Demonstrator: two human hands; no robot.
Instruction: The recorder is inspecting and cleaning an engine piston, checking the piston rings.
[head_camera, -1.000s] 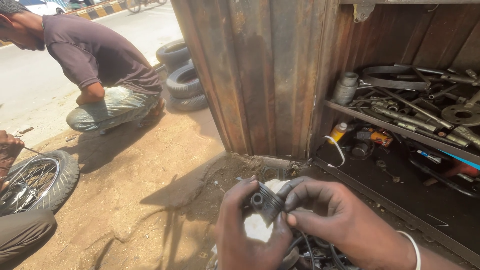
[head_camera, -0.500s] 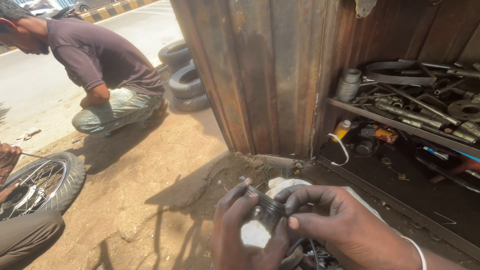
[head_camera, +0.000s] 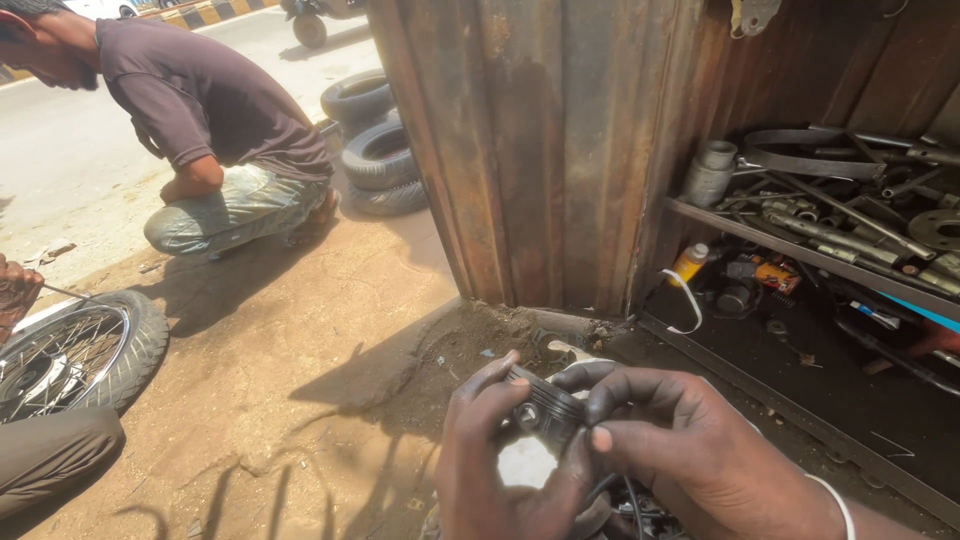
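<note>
Dirt ground (head_camera: 330, 330): spoked wheel (head_camera: 70, 350) left, stacked tyres (head_camera: 375, 145) w/ crouching person (head_camera: 215, 150) nearby.

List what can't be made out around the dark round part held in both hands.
- Dark round part, head view: its underside is covered by the fingers of both hands.
- Left hand and right hand: cut off by the bottom edge.
- Shelf tools: a tangle too small to tell apart.
</note>
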